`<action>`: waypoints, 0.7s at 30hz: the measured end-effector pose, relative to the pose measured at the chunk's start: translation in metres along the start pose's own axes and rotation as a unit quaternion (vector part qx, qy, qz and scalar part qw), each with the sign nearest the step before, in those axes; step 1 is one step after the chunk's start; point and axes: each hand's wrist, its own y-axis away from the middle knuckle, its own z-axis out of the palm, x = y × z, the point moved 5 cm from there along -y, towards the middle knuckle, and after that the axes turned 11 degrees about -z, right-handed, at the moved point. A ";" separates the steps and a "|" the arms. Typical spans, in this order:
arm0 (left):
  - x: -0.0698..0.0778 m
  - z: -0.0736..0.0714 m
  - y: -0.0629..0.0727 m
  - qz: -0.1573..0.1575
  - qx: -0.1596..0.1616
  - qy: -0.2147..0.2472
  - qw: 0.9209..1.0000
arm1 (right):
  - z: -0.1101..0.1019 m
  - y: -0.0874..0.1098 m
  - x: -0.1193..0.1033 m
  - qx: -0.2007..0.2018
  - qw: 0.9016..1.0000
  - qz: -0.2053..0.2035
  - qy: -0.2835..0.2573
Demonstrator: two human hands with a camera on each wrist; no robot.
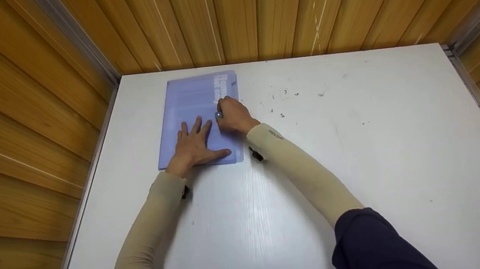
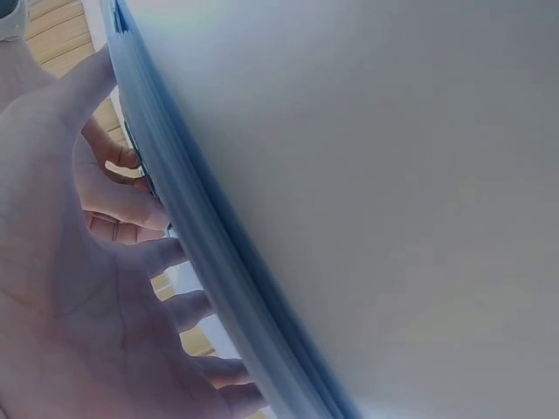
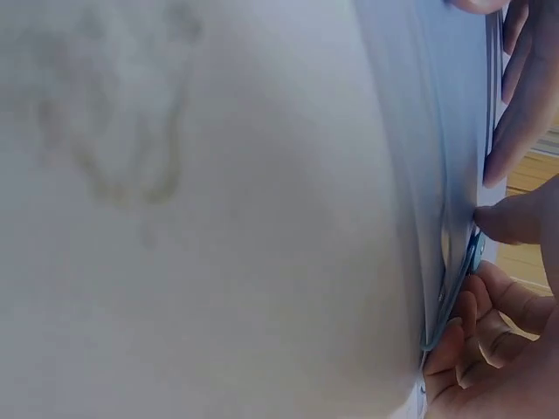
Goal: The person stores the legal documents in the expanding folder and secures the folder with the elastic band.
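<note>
A translucent purple-blue plastic folder (image 1: pixel 193 95) with white lettering lies on the white table. My left hand (image 1: pixel 194 148) rests on its lower part, fingers spread and thumb pointing right. At the folder's right side is my right hand (image 1: pixel 236 116), its fingers curled. A small round button (image 1: pixel 219 115) with a pale centre shows by those fingers. In the right wrist view, thumb and fingers pinch a teal-edged plastic flap (image 3: pixel 452 305) of the folder. Several stacked layers show along the folder's edge (image 2: pixel 227 236) in the left wrist view.
The white table (image 1: pixel 360 175) carries small dark marks (image 1: pixel 283 96) right of the folder. Wood-panelled walls (image 1: pixel 237 19) enclose its back and sides, with metal strips (image 1: pixel 78 40) at the corners. The folder lies near the table's back left corner.
</note>
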 end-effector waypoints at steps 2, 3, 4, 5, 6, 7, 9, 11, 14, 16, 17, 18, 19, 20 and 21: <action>0.000 0.000 -0.001 -0.002 -0.001 -0.003 1.000 | -0.001 0.000 0.000 -0.002 1.000 -0.002 -0.007; -0.001 -0.001 -0.001 -0.003 -0.002 -0.004 1.000 | -0.002 0.000 0.000 -0.002 1.000 -0.001 -0.012; -0.001 -0.001 -0.001 -0.003 -0.001 -0.004 1.000 | -0.002 0.001 0.001 -0.003 1.000 0.000 -0.017; -0.001 -0.001 0.000 -0.003 0.000 -0.005 1.000 | -0.003 0.001 0.001 -0.005 1.000 0.001 -0.021; -0.001 -0.001 0.000 -0.003 0.001 -0.008 1.000 | -0.003 0.001 0.002 -0.006 1.000 0.001 -0.026; -0.002 -0.002 0.000 -0.003 0.002 -0.009 1.000 | -0.003 0.001 0.002 -0.008 1.000 -0.001 -0.029; -0.002 -0.003 0.002 0.000 0.007 -0.009 1.000 | -0.005 0.002 0.002 -0.010 0.999 -0.006 -0.037; -0.002 -0.004 0.003 0.003 0.010 -0.011 1.000 | -0.007 0.004 0.002 -0.010 0.999 -0.016 -0.039; -0.003 -0.006 0.004 0.006 0.015 -0.013 1.000 | -0.015 0.006 0.000 -0.005 0.999 -0.030 -0.041; -0.002 -0.009 0.003 0.007 0.016 -0.019 1.000 | -0.022 0.007 -0.001 -0.003 0.998 -0.035 -0.043; -0.002 -0.011 0.002 0.008 0.016 -0.020 1.000 | -0.027 0.008 -0.001 -0.001 0.998 -0.037 -0.045; -0.001 -0.013 0.002 0.009 0.017 -0.019 1.000 | -0.032 0.009 -0.001 0.002 0.998 -0.039 -0.048; 0.000 -0.016 0.001 0.009 0.019 -0.019 1.000 | -0.037 0.011 0.000 0.005 0.998 -0.041 -0.050; 0.001 -0.018 0.001 0.011 0.021 -0.019 1.000 | -0.042 0.012 0.000 0.009 0.998 -0.044 -0.052; 0.002 -0.020 0.000 0.012 0.023 -0.018 1.000 | -0.047 0.014 0.001 0.013 0.997 -0.046 -0.054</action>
